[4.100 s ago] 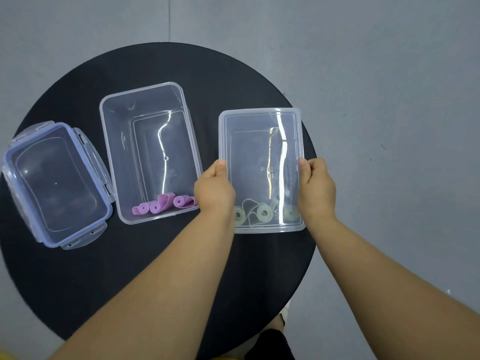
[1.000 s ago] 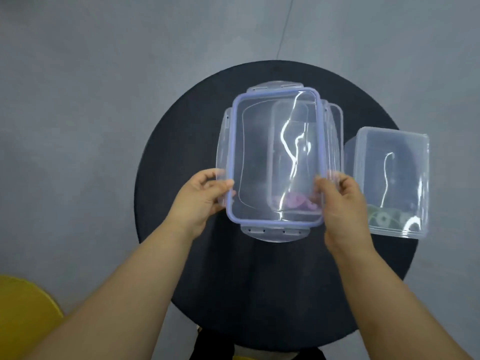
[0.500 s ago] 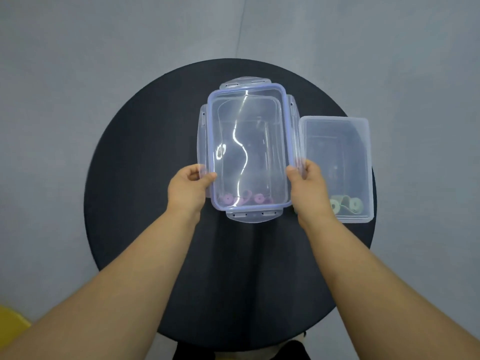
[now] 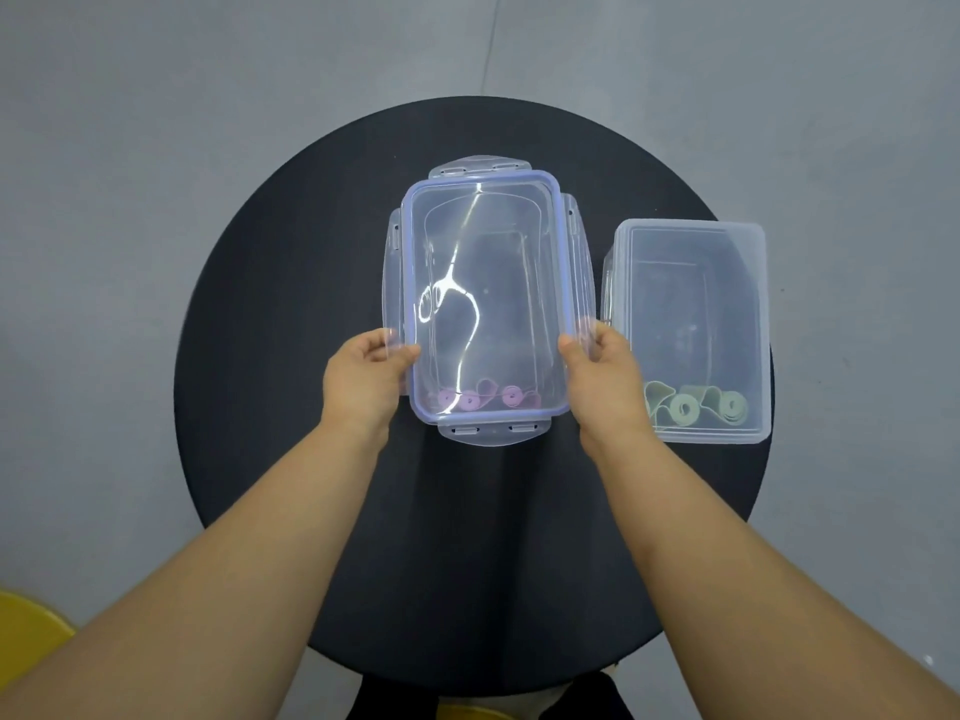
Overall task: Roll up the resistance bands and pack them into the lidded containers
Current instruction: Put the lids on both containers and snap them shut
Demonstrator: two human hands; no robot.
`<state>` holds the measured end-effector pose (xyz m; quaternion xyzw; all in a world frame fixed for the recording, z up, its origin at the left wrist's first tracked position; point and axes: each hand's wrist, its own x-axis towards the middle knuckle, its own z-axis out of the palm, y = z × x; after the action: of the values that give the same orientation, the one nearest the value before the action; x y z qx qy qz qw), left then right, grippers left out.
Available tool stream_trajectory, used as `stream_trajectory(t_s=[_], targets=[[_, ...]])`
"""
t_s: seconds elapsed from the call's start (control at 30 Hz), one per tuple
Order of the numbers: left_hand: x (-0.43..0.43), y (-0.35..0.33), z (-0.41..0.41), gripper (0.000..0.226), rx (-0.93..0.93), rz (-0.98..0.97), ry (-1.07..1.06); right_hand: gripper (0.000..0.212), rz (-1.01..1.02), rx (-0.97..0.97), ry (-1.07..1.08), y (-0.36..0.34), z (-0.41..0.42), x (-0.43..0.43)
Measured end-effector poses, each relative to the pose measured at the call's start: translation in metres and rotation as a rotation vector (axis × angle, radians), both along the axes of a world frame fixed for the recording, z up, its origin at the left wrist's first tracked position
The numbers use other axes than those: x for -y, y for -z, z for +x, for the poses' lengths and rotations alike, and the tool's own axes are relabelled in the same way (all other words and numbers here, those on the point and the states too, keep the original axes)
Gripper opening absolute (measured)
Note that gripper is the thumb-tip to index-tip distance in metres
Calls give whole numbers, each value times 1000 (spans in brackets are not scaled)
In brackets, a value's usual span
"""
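The left hand (image 4: 363,376) and right hand (image 4: 605,376) each pinch a long side of the blue-rimmed lid (image 4: 483,283), at its 8 and 4 o'clock. It covers rolled pink bands (image 4: 485,398) at the centre of the table (image 4: 270,356). The plastic looks light, stiff and slick, so I would hold it by the side flaps and press evenly. At 3 o'clock, a lidded box (image 4: 691,304) holds green bands (image 4: 696,407).

**Tight on the right, room on the left**

The right hand (image 4: 597,376) fills the narrow gap between the blue-rimmed container (image 4: 483,304) and the closed clear box (image 4: 691,324). The left hand (image 4: 363,381) blocks the container's other flank. Bare worktop (image 4: 270,330) stretches left and near.
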<state>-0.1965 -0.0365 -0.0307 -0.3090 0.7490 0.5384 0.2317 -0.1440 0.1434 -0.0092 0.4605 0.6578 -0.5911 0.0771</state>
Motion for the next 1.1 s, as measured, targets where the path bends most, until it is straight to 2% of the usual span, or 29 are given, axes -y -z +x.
stream_trajectory(t_s=[0.1,0.23,0.47,0.7,0.9,1.03,1.1], targets=[[8,1,0,34,-1,-4,-2,45,-27,-23,-5,6,1,6],[12,1,-2,35,-4,14,2,56,-6,0,6,15,2,9],[15,4,0,52,-52,-1,55,55,91,-8,-65,16,-2,7],[15,9,-1,50,-51,-97,257,49,216,35,-183,25,-11,0],[14,8,-1,44,-60,-89,227,48,218,18,-180,29,-10,-1],[15,3,-2,47,4,7,59,58,161,5,-86,29,-9,-1],[16,0,-4,48,29,66,-3,53,146,15,-74,30,-8,-1]])
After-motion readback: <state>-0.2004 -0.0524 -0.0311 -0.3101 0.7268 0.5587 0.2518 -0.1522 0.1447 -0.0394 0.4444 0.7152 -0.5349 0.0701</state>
